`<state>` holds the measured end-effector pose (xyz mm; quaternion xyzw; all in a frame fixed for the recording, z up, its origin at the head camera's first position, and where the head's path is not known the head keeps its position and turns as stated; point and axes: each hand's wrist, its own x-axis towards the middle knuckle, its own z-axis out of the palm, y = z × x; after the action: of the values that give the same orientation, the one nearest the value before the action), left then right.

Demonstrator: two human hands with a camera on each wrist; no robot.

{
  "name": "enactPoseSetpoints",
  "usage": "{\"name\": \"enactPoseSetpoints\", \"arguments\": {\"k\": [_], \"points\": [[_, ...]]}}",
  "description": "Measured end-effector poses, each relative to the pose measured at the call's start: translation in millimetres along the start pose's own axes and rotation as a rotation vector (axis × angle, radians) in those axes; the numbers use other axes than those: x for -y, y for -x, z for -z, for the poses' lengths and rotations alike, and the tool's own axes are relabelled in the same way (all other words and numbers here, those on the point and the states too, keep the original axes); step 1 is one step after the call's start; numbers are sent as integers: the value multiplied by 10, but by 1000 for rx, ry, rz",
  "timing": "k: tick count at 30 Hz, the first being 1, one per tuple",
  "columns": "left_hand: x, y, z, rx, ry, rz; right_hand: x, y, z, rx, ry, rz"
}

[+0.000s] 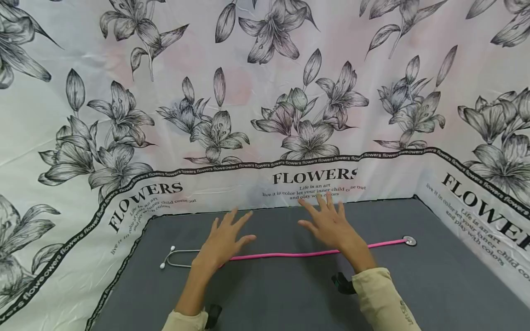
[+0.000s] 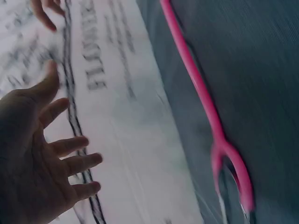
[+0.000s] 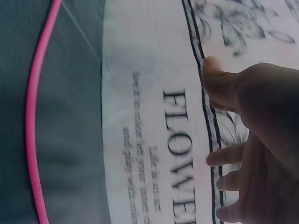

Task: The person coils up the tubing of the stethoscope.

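Pink-tubed and slender, our stethoscope (image 1: pixel 285 254) crosses the lower centre. Our left hand (image 1: pixel 221 242) and right hand (image 1: pixel 332 226) hover, fingers spread.

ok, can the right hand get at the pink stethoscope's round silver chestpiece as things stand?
Probably yes: the right hand is empty and open, and the round silver chestpiece lies uncovered on the flat grey surface, to that hand's right, with nothing visible between them.

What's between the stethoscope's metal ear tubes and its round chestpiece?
The pink tubing, as the head view shows; the left wrist and right wrist each block part of it there.
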<state>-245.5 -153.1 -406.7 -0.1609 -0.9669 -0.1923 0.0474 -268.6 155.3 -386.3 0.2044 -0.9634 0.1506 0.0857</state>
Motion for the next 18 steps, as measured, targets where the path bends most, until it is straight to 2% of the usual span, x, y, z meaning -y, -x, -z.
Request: {"name": "enactPoseSetpoints", "arguments": {"k": [5, 9, 13, 18], "points": [[447, 65, 103, 77, -60, 72, 214, -148, -192, 50, 8, 136], [783, 140, 161, 119, -158, 102, 429, -279, -391, 178, -18, 235], [992, 237, 171, 182, -190, 115, 628, -316, -597, 318, -28, 248], [1174, 338, 91, 195, -162, 156, 794, -309, -816, 355, 10, 268]]}}
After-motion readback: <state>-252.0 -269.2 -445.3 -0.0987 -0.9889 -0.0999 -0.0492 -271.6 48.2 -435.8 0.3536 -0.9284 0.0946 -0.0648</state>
